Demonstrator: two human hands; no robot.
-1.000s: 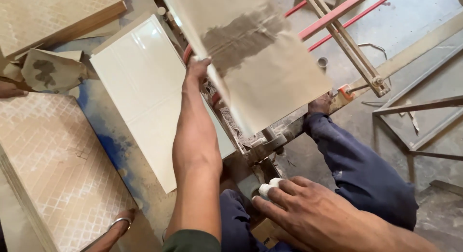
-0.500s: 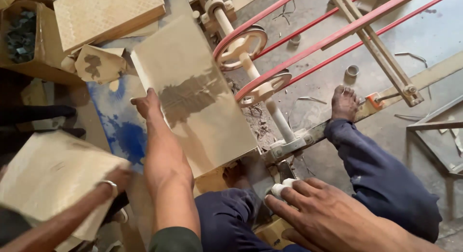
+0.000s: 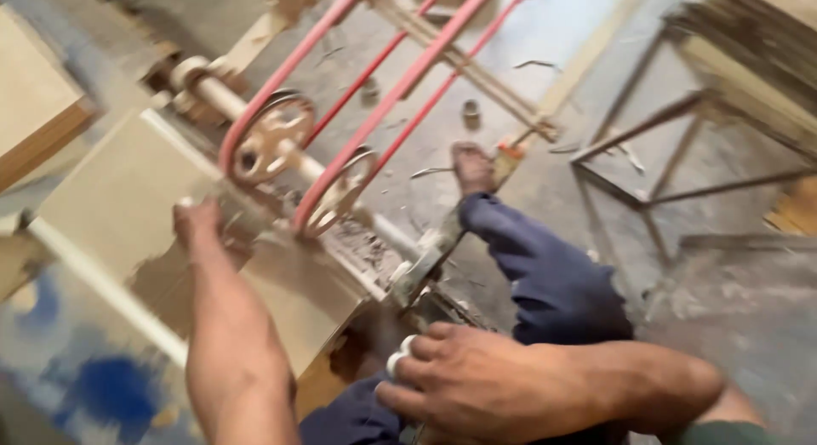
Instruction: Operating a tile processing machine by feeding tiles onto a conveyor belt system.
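My left hand (image 3: 201, 230) grips the far edge of a large beige tile (image 3: 111, 198), which lies tilted with a dark smear on its back. The tile's right side reaches under the two pulley wheels (image 3: 271, 139) of a belt machine. My right hand (image 3: 464, 385) is low in the middle, closed around a white handle (image 3: 398, 356) at the near end of the machine's metal bar (image 3: 425, 258). My leg in dark blue trousers (image 3: 536, 275) stretches forward, and the bare foot (image 3: 472, 167) rests on the dusty floor.
Red belts (image 3: 400, 88) run from the pulleys up to the top. A white roller shaft (image 3: 213, 88) crosses behind the tile. An open metal frame (image 3: 672, 156) stands at the right. A wooden block (image 3: 38, 122) sits at the left, with a blue-stained surface (image 3: 102, 385) below.
The view has swung right and closer. My left hand has brought the tile down from upright toward the pulleys. The other person's hand and tile at lower left are out of view.
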